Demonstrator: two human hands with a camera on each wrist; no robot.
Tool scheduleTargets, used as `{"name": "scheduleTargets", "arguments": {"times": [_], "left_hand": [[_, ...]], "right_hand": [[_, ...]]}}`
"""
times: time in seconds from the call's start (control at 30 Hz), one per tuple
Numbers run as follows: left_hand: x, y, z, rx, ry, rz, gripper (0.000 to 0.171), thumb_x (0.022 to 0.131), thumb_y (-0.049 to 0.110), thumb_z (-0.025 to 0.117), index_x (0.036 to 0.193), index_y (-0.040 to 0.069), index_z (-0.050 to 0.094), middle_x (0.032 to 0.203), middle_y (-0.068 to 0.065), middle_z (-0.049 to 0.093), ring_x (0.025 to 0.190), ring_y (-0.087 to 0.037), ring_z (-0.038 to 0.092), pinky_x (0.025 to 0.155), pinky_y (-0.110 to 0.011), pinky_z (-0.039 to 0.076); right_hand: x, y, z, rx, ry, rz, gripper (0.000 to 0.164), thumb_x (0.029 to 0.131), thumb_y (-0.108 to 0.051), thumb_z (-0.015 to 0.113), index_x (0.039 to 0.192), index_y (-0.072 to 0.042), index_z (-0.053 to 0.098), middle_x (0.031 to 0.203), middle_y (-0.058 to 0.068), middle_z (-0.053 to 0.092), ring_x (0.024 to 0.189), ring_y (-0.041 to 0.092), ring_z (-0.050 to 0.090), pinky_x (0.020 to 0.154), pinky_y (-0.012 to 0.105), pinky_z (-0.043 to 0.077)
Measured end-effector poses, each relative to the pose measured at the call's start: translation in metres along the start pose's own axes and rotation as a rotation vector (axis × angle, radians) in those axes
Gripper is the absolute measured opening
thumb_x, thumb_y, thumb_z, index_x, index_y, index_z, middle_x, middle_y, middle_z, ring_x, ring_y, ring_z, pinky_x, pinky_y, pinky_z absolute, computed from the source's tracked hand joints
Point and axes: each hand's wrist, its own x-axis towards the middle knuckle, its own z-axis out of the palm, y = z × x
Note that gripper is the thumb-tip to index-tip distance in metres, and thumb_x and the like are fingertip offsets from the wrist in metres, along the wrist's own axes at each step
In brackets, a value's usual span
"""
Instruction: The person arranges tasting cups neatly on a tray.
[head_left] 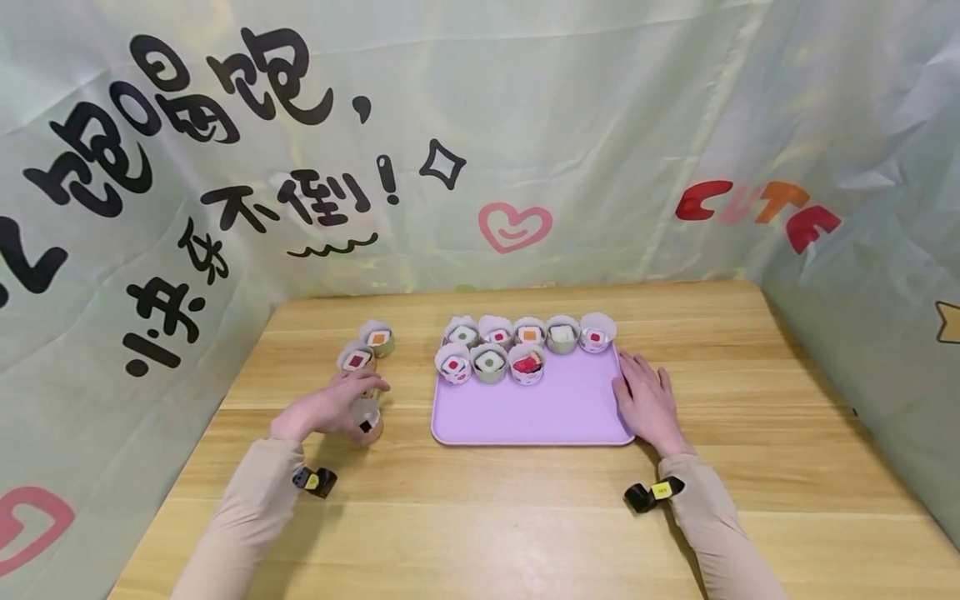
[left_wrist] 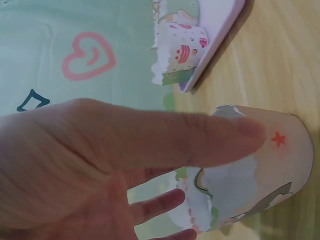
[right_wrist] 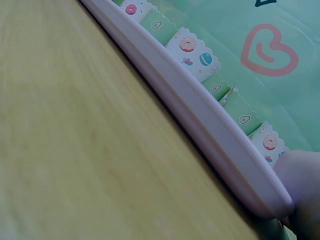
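Observation:
My left hand point(head_left: 333, 406) reaches around a paper baking cup point(head_left: 367, 427) at the left, its thumb and fingers spread. In the left wrist view the thumb point(left_wrist: 200, 137) lies across the side of this pinkish cup point(left_wrist: 277, 162) with a red star; the other fingers are apart, behind its scalloped rim. A white piece with a black square shows inside. My right hand point(head_left: 651, 404) rests at the right edge of a purple tray point(head_left: 570, 417), thumb at the rim and fingers fairly straight. Two rows of filled paper cups point(head_left: 491, 364) stand on the tray's far part.
Beyond my left hand stand a cup with a dark red square point(head_left: 356, 357) and a cup with an orange square point(head_left: 377, 337). Another cup is partly hidden under the hand. The wooden table point(head_left: 480, 517) meets a printed cloth backdrop point(head_left: 600, 125) behind the tray.

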Motion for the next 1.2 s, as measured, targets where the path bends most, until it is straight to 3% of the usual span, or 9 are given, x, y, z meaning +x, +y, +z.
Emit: {"name": "scheduleTargets", "arguments": {"times": [0.23, 0.5, 0.8, 1.2], "left_hand": [[0.001, -0.001, 0.004, -0.029, 0.008, 0.001, 0.074, 0.066, 0.001, 0.083, 0.134, 0.007, 0.057, 0.159, -0.029, 0.030, 0.144, -0.056, 0.026, 0.105, -0.073, 0.040], [-0.002, -0.003, 0.011, -0.028, 0.062, 0.032, 0.060, 0.074, 0.008, 0.081, 0.130, 0.004, 0.061, 0.152, -0.026, 0.037, 0.138, -0.054, 0.032, 0.103, -0.068, 0.044], [-0.003, 0.004, 0.018, -0.015, 0.103, 0.068, 0.059, 0.067, -0.001, 0.083, 0.123, 0.001, 0.064, 0.145, -0.027, 0.040, 0.133, -0.052, 0.033, 0.103, -0.066, 0.045], [0.001, -0.002, 0.027, 0.017, 0.166, 0.140, 0.033, 0.074, 0.007, 0.081, 0.105, 0.007, 0.069, 0.126, -0.018, 0.053, 0.123, -0.048, 0.041, 0.096, -0.061, 0.048]], "right_hand": [[-0.001, -0.003, -0.001, 0.005, 0.016, -0.001, 0.050, 0.104, -0.016, 0.042, 0.148, 0.008, 0.041, 0.156, 0.029, 0.040, 0.147, 0.048, 0.030, 0.121, 0.070, 0.010], [-0.001, -0.001, -0.002, 0.007, 0.001, -0.002, 0.051, 0.104, -0.016, 0.041, 0.149, 0.008, 0.040, 0.156, 0.030, 0.038, 0.148, 0.049, 0.027, 0.121, 0.070, 0.008], [-0.001, 0.000, -0.001, 0.006, -0.011, 0.004, 0.051, 0.105, -0.016, 0.040, 0.150, 0.007, 0.038, 0.157, 0.029, 0.037, 0.149, 0.049, 0.026, 0.121, 0.070, 0.007], [0.001, -0.001, -0.002, 0.016, -0.023, 0.016, 0.052, 0.106, -0.018, 0.039, 0.151, 0.008, 0.037, 0.158, 0.030, 0.035, 0.149, 0.049, 0.024, 0.122, 0.069, 0.006]]}}
